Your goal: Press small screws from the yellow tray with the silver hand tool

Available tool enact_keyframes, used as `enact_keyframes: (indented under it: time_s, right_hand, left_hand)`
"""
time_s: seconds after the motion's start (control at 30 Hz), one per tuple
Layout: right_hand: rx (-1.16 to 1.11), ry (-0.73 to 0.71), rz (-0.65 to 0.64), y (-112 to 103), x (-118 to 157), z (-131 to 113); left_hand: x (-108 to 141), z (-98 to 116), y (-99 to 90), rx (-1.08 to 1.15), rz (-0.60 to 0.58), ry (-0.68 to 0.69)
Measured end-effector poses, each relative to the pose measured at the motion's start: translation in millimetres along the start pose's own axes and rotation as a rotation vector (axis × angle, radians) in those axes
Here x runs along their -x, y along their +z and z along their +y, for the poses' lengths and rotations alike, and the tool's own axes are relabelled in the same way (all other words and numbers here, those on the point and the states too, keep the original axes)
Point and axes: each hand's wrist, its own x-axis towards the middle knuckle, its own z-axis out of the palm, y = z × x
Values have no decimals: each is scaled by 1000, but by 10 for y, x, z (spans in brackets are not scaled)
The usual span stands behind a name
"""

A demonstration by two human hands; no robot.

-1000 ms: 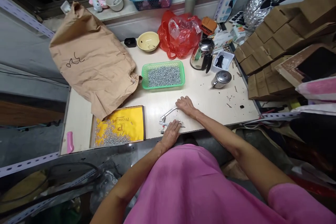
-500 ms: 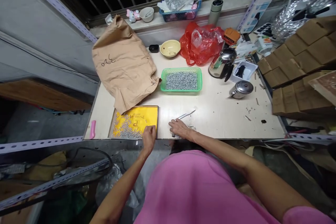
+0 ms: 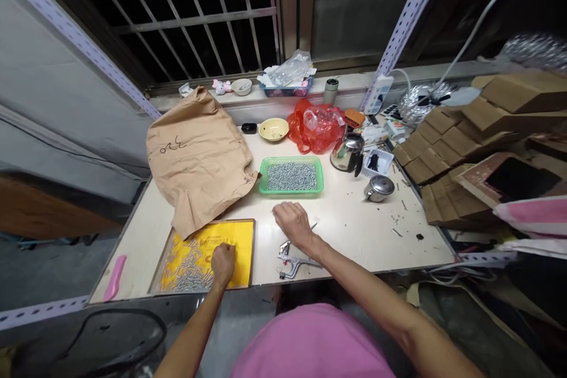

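My left hand [image 3: 223, 264] is closed over the yellow-bottomed tray [image 3: 253, 248], right of a heap of small metal pins [image 3: 190, 269]. Whatever its fingers may hold is hidden. Just in front of the green basket [image 3: 292, 191], which is full of similar metal pins [image 3: 291, 176], is my right hand [image 3: 293, 223]. Its fingers are curled together, and I cannot make out anything in them. A silver hand tool [image 3: 292, 266] with a small red part lies near the table's front edge, partly below my right forearm.
A large brown paper bag [image 3: 199, 159] leans over the tray's back edge. Behind the basket are a cream bowl [image 3: 273, 130] and a red plastic bag [image 3: 310, 130]. A kettle [image 3: 348, 153] and metal pot [image 3: 380, 189] stand right. Cardboard boxes [image 3: 443, 153] are stacked beyond. A pink handle-like object [image 3: 115, 277] lies left.
My right hand has left the hand tool and moved forward toward the green basket, uncovering the tool. My left hand has moved further in over the tray. The view has tilted up.
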Motion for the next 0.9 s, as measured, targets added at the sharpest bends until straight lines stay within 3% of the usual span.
enact_keyframes:
  time_s: [0.1,0.17,0.23,0.33,0.43,0.63,0.9]
  right_hand:
    - [6,172,95,-264,-177,87]
    - [-39,187,41,-242,-35,144]
    - [-101,192,-112,-83,274,201]
    - [-141,234,-447,220,834,289]
    - [-101,217,-604,403,1241,362]
    - [48,181,-605,518,1389,529]
    - [88,144,-563,554,1367,674]
  left_hand:
    - [-35,-22,-58,-7,-11,30]
    - [-20,-2,-109,67,-25,47]
    - [51,67,-134,236,-103,26]
    - [290,264,-85,520,-321,-27]
    - [598,506,60,568,-436,22]
    - [940,760,387,657,-540,-30]
    - [1037,914,448,742,-556,-64]
